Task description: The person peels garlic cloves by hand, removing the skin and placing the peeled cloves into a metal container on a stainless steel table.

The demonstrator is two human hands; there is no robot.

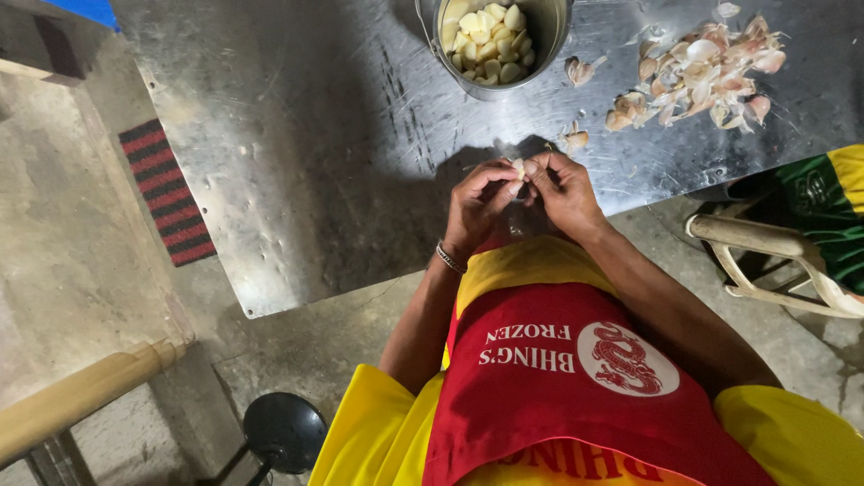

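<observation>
A scratched grey sheet-metal desk (297, 162) carries everything. At its far edge stands a round metal bucket (551, 36) filled with peeled pale garlic cloves (489, 40). To the bucket's right lies a heap of pinkish-white garlic skins (706, 76). Nearer than the bucket, at the desk's near edge, the left hand (477, 207) and right hand (562, 193) meet, their fingers (504, 173) pinched on one small pale garlic clove (518, 168).

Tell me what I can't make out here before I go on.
- Garlic clove: head view, mostly covered by left hand and right hand.
- Metal pot: top cut off by the frame edge.
- Plastic chair: cut off at right edge.
</observation>
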